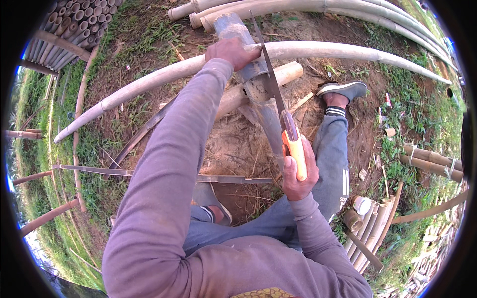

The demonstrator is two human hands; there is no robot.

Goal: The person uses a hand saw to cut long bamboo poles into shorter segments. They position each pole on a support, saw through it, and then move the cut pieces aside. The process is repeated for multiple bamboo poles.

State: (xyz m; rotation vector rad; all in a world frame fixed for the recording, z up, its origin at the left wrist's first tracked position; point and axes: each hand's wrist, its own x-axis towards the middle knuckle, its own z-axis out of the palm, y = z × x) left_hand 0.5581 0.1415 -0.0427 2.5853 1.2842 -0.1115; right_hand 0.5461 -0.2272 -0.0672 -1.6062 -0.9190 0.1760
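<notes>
A long pale bamboo pole [338, 49] runs across in front of me, resting over a grey weathered post [233, 27]. My left hand [231, 53] is closed over the pole where it crosses the post. My right hand [301, 174] grips the orange handle of a handsaw [296, 154]. The saw's long dark blade [273, 79] points away from me and lies against the pole, just right of my left fingers. Whether its teeth have cut into the bamboo cannot be made out. A thicker bamboo piece [288, 73] lies crosswise beneath, near the post.
More long bamboo poles [293, 7] lie at the far side. Cut bamboo tubes [82, 22] are stacked at far left. Short bamboo lengths [370, 228] and a white cup [361, 204] are by my right leg. A thin split strip [233, 179] lies across before me.
</notes>
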